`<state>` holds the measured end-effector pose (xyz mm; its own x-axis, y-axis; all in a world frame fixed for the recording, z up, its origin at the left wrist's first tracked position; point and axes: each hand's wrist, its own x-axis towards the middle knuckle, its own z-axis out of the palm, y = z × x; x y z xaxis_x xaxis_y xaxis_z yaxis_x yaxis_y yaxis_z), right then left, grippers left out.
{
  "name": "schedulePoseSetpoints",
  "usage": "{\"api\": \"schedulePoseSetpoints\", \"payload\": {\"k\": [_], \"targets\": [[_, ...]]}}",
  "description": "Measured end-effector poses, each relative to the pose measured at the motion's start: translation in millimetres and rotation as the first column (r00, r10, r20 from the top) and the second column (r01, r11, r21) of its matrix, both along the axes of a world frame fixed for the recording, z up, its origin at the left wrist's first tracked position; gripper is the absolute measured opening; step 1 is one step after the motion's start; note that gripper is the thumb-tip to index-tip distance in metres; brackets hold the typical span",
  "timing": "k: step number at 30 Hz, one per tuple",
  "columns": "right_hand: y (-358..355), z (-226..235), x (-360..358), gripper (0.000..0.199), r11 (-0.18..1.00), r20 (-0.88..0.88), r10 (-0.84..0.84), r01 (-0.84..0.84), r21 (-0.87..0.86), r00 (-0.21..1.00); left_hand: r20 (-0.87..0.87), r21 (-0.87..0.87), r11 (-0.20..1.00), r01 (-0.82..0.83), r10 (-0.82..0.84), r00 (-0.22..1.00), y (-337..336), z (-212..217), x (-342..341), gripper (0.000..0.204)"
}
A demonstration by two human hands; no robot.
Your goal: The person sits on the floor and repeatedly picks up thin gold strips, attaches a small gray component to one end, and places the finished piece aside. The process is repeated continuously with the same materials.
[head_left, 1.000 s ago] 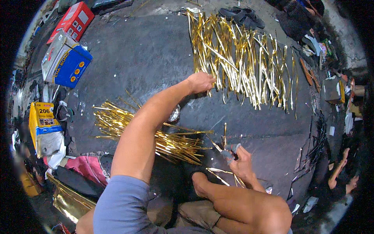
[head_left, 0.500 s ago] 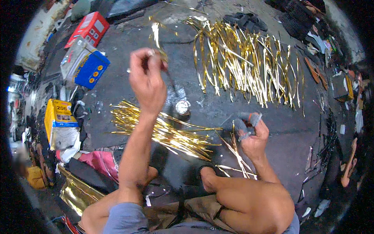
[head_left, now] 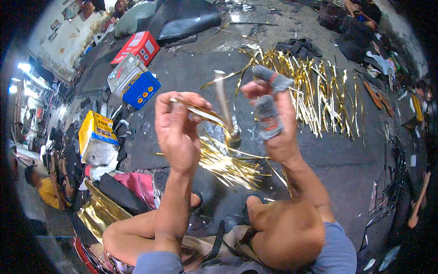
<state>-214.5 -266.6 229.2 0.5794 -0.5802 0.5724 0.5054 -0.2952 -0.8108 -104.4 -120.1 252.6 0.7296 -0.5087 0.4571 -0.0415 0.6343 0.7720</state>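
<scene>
My left hand (head_left: 175, 130) is raised, thumb and fingers pinched on a thin gold strip (head_left: 207, 114) that hangs toward the right. Facing it, my right hand (head_left: 276, 112) has its fingers apart, with nothing visible between them. Grey cloth covers (head_left: 269, 116) wrap its thumb and index finger. Below and between the hands lies a bundle of gold strips (head_left: 235, 166), partly hidden by my left hand. Behind my right hand, more gold strips (head_left: 317, 98) spread in a wide row on the dark mat (head_left: 182, 68). A blurred, upright, tan post-like thing (head_left: 222, 98) stands between the hands.
At the left stand a red box (head_left: 139, 48), a blue box (head_left: 141, 89) and a yellow box (head_left: 98, 128). Gold sheet material (head_left: 102, 212) and a pink cloth (head_left: 137, 185) lie by my left leg. A black sandal (head_left: 299, 48) rests beyond the far strips. A person in yellow (head_left: 50, 194) is at the far left.
My left hand has come down and nearer, still pinching a gold strip. My right hand has risen from beside the loose strips at lower right toward my left hand. The view has shifted.
</scene>
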Motion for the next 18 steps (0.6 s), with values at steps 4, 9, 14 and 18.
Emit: {"api": "schedulePoseSetpoints", "payload": {"k": [4,9,14,18], "targets": [[7,45,-8,0.048,0.988,-0.171,-0.042,0.067,0.142,0.984,0.108,0.125,0.990,0.068,-0.082,0.991,-25,13,-52,0.013],[-48,25,-69,0.013,0.864,0.039,-0.302,0.256,0.433,0.953,-0.047,0.016,1.000,-0.025,0.025,0.999,-31,15,-78,0.014],[-138,-57,-222,0.014,0.399,-0.261,-0.582,0.550,0.734,0.770,-0.200,0.097,0.965,-0.246,0.261,0.944,34,-53,12,0.019],[-175,-146,-386,0.013,0.029,-0.626,-0.704,0.895,0.446,0.335,-0.124,0.344,0.902,-0.262,0.320,0.939,48,-68,22,0.014]]}}
